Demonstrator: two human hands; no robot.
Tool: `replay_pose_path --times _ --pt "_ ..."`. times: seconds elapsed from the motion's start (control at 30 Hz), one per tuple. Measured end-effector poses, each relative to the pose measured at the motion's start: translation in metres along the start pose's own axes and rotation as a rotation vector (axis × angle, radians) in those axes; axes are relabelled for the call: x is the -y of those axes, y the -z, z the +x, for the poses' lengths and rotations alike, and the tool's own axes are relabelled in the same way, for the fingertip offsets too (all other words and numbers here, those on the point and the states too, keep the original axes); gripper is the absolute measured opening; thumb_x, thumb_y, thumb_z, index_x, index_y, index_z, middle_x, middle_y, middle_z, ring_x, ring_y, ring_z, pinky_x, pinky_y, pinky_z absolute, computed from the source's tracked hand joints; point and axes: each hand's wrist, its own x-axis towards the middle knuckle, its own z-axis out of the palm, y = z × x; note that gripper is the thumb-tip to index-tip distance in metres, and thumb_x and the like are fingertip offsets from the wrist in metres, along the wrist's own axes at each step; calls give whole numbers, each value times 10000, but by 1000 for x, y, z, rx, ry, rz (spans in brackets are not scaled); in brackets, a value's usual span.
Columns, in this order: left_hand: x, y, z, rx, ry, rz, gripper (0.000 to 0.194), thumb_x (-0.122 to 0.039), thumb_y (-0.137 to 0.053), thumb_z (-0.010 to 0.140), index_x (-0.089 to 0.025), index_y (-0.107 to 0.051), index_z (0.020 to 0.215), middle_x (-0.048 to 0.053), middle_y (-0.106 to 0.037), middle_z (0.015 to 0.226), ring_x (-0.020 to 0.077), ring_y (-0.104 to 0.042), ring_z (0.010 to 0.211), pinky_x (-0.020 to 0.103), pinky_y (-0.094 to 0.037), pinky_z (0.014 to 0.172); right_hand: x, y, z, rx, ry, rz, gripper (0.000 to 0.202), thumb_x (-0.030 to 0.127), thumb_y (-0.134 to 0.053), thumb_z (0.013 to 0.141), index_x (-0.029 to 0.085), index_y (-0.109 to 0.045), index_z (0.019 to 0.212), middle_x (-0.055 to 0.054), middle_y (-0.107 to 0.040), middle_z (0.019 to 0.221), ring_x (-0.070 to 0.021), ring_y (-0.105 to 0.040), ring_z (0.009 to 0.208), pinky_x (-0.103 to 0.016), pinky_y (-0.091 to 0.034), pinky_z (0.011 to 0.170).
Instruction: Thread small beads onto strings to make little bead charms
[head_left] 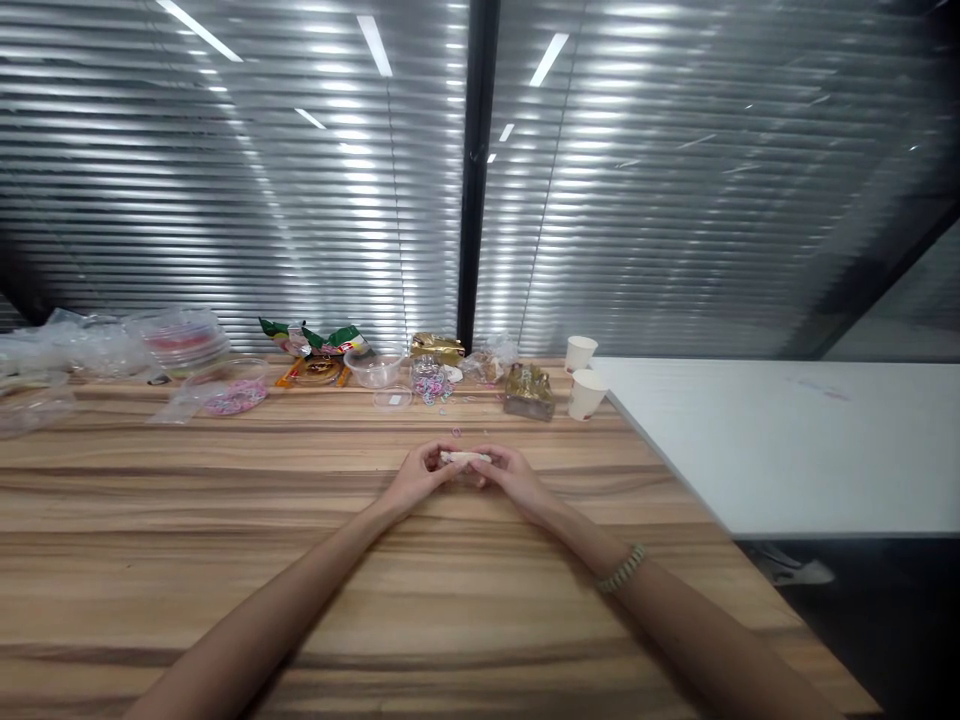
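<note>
Above the middle of the wooden table, my left hand (421, 475) and my right hand (513, 476) pinch a small pale, elongated piece (465, 457) between them. It lies level, with fingertips and thumbs closed on both its ends. What kind of thing it is cannot be made out; it is whitish, with faint coloured specks. Just beyond my fingers a tiny pinkish ring (456, 432) rests on the tabletop. A bracelet (622, 569) circles my right wrist.
Along the table's (300, 580) far side stand a clear bowl (376, 370), a jar of colourful small pieces (430, 378), a gold-wrapped box (529, 392), snack packets (315, 338), a dish of pink pieces (237, 397) and two paper cups (587, 394). A white table (810, 450) adjoins at right.
</note>
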Motion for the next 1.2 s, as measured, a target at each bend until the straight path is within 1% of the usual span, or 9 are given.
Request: replay_pose_path --times 0.2,0.37,0.57,0.73,0.9,1.07,1.2 --pt "0 1 0 -7 -20 12 314 -384 -608 709 -120 -595 878 56 -605 797 158 -540 700 229 -410 609 4 -1 -1 -2 -5 14 404 450 -638 689 143 -610 951 -39 -590 793 -109 -497 581 -235 -412 581" --pt "3 2 1 6 -28 -47 274 -334 -616 713 -128 -568 888 45 -587 808 153 -538 731 222 -416 627 3 0 -1 43 -3 54 399 451 -614 721 120 -608 943 -26 -562 692 -115 -500 591 -231 -404 583" --pt "4 1 3 2 -18 -35 298 -310 -645 688 -127 -560 906 48 -589 836 163 -540 776 230 -420 682 -4 1 0 7 -28 81 399 451 -651 682 129 -596 909 -31 -580 714 -115 -507 584 -231 -406 580" --pt "1 0 2 31 -7 18 326 -358 -619 707 -121 -581 927 63 -602 849 173 -537 776 229 -421 660 -4 1 1 -11 -35 64 399 458 -659 664 137 -588 890 -28 -582 727 -115 -505 573 -235 -409 571" --pt "2 1 2 5 9 15 342 -376 -607 713 -110 -578 928 60 -593 816 156 -528 702 223 -422 605 1 0 0 -16 -34 66 398 449 -661 666 143 -592 911 -24 -574 729 -116 -507 584 -239 -414 583" --pt "3 1 2 -1 -7 -33 313 -348 -612 716 -118 -562 921 49 -572 802 148 -524 707 216 -422 613 5 -1 -1 27 -16 74 379 444 -626 710 130 -598 920 -16 -549 661 -118 -502 592 -235 -407 587" --pt "2 1 2 -1 -2 -27 321 -360 -610 714 -119 -566 920 49 -571 787 146 -522 693 214 -420 607 2 0 0 46 -15 68 382 462 -616 716 135 -603 912 -18 -548 671 -121 -497 599 -238 -408 593"
